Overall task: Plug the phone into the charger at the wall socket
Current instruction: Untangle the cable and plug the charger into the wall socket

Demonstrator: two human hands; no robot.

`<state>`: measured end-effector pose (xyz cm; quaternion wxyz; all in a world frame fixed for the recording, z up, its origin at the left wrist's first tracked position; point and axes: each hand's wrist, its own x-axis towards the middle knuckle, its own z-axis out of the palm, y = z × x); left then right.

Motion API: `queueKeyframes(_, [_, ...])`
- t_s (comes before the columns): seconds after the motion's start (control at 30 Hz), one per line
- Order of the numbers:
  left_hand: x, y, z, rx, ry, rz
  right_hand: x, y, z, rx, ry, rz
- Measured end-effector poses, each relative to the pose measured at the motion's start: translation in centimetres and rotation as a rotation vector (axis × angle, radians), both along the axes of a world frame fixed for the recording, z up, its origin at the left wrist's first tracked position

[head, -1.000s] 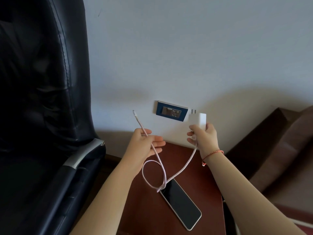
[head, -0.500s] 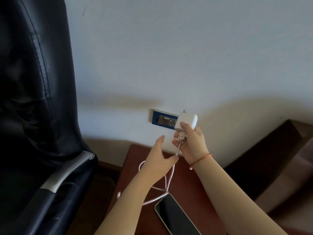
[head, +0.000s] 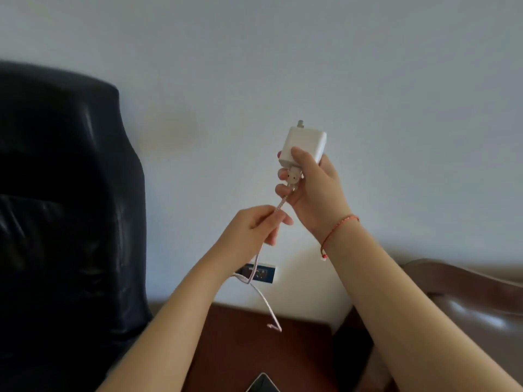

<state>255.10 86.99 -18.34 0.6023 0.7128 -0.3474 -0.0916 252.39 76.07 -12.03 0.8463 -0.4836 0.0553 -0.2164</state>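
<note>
My right hand (head: 312, 190) holds a white charger block (head: 306, 146) up in front of the wall, its metal prongs pointing upward. A pink braided cable (head: 263, 301) runs down from the block. My left hand (head: 253, 230) pinches this cable just below the block, and the free end dangles above the table. The blue wall socket (head: 264, 274) sits well below both hands, partly hidden by my left forearm. Only a corner of the phone (head: 263, 384) shows at the bottom edge, lying on the brown table (head: 300, 355).
A black leather chair (head: 65, 222) fills the left side, close to the socket. A brown sofa arm (head: 467, 290) stands at the right. The plain white wall (head: 311, 52) takes up the upper view.
My right hand has lifted the charger block up and away from the socket. My left hand now grips the cable near the block. The view has tilted upward.
</note>
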Motion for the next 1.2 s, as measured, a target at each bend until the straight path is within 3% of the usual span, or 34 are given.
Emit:
queueKeyframes(0.17, [-2.7,-0.5,9.0,0.003,-0.093,-0.073,-3.9,-0.7,8.6,-0.086,-0.049,-0.023])
queueKeyframes(0.5, [-6.4,-2.1,17.8,-0.054,-0.203,-0.177,-10.0,-3.1,17.8,-0.176,-0.194,-0.029])
queueKeyframes(0.63, [-5.6,-1.9,17.5,0.081,-0.178,-0.24,-12.2,-4.8,20.7,-0.265,-0.237,-0.076])
queueKeyframes(0.83, [-3.3,-0.8,13.1,0.408,-0.088,-0.248,-15.6,-7.0,19.7,-0.567,-0.097,-0.082])
queueKeyframes(1.1, [-1.6,-1.9,13.7,0.624,-0.313,-0.049,-19.4,-10.6,20.1,-1.02,0.114,-0.091])
queueKeyframes(1.2, [-3.1,-3.5,16.2,0.568,-0.38,-0.086,-19.1,-10.4,20.2,-1.144,0.193,-0.144])
